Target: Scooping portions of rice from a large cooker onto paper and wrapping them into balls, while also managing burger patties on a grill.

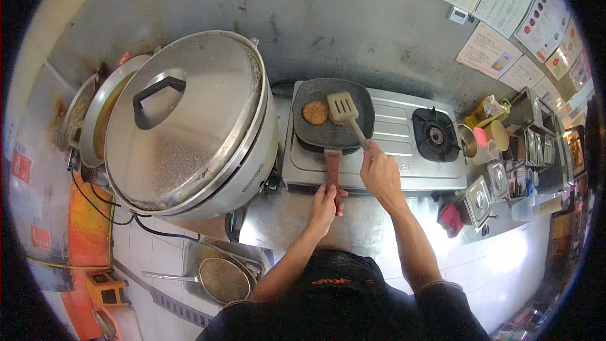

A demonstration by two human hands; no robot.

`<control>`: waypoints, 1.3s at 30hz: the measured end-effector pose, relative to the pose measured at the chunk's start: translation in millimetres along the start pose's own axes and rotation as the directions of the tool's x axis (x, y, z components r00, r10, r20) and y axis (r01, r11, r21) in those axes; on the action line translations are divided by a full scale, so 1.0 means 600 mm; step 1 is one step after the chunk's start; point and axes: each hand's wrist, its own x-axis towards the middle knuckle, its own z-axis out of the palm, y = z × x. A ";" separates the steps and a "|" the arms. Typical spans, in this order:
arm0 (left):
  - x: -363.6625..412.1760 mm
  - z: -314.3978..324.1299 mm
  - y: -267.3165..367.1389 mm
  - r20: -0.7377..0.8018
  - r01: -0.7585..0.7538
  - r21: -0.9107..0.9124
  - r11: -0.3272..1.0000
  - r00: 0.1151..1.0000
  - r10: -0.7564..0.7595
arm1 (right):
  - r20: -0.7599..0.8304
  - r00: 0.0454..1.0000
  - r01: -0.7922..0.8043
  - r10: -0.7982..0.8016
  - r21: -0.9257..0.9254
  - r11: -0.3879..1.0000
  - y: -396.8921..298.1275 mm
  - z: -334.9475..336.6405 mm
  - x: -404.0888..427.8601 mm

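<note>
A dark square frying pan (307, 135) sits on the left burner of a steel two-burner gas stove (393, 125). My left hand (324, 208) grips the pan's reddish-brown handle (333, 166). In my right hand (381, 173) is a beige slotted spatula (343, 106), its blade over the pan's middle. One browned round patty (315, 112) lies in the pan, left of the blade. Beneath the blade a second patty (337, 122) shows only its lower edge; whether the blade touches it I cannot tell.
A large lidded metal cooker (189, 151) stands close on the left. The right burner (435, 134) holds no pan. Steel containers (478, 201) and a dark red cloth (450, 220) lie further right. Low on the left is a long-handled strainer (224, 280). Papers (490, 49) hang on the wall.
</note>
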 end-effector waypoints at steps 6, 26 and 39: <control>0.001 0.000 0.003 -0.029 0.038 0.024 0.999 0.999 -0.038 | 0.027 0.999 0.036 -0.033 -0.093 0.995 0.000 0.036 -0.012; -0.038 -0.049 -0.021 -0.162 0.032 0.099 0.995 0.987 -0.015 | 0.034 0.997 -0.065 0.069 -0.092 0.994 0.007 0.041 -0.011; -0.059 -0.070 -0.027 -0.225 0.038 0.097 0.995 0.974 -0.016 | 0.192 0.981 0.051 0.004 -0.279 0.959 -0.013 0.028 0.021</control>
